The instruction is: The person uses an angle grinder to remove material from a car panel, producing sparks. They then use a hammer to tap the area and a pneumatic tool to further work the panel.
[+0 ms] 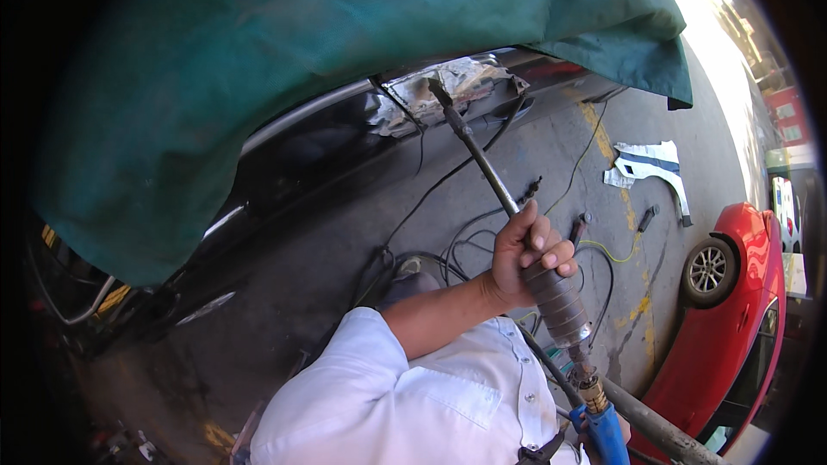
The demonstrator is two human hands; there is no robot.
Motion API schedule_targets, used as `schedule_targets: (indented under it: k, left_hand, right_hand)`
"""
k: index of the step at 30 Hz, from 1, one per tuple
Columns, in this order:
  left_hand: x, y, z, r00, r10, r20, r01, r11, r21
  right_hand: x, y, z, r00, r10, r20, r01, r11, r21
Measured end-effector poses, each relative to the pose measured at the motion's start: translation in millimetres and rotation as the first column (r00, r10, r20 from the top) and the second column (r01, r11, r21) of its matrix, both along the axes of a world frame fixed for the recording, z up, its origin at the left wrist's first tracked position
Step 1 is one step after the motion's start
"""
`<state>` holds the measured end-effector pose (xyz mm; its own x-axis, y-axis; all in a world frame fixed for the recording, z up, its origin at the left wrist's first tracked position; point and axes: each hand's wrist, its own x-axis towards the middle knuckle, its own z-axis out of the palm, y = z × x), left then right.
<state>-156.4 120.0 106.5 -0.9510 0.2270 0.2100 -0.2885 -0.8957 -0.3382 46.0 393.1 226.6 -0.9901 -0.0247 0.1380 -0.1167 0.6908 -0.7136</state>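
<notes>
A slide hammer (489, 170) runs from the torn, silvery damaged panel (457, 86) of a dark car down to my lower right. Its tip touches that panel. My left hand (532, 251) is closed around the upper end of the hammer's ribbed, grey-brown weight. Below the weight come a brass-coloured fitting and a blue handle (606, 432). Just a little of my right hand (624, 430) shows, wrapped at the blue handle; most of its fingers are hidden. A thick grey cable (650, 424) passes beside the handle.
A green cover (284, 60) drapes over the dark car (319, 151). Black cables and hoses (457, 245) lie looped on the grey floor, with two small hand tools (648, 218) nearby. A white fender panel (655, 164) rests farther right. At the right stands a red car (719, 327).
</notes>
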Motion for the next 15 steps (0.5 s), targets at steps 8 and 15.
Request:
schedule_targets:
  k: [8, 15]
  left_hand:
    - [4.9, 10.4, 12.7, 0.949, -0.11, 0.294, 0.16, 0.976, -0.15]
    - [8.0, 6.0, 14.2, 0.95, -0.087, 0.299, 0.139, 0.978, -0.158]
  right_hand:
    - [19.5, 7.6, -9.4, 0.99, -0.066, 0.124, 0.121, 0.851, -0.511]
    - [11.6, 10.9, -0.5, 0.98, -0.052, 0.193, 0.143, 0.86, -0.491]
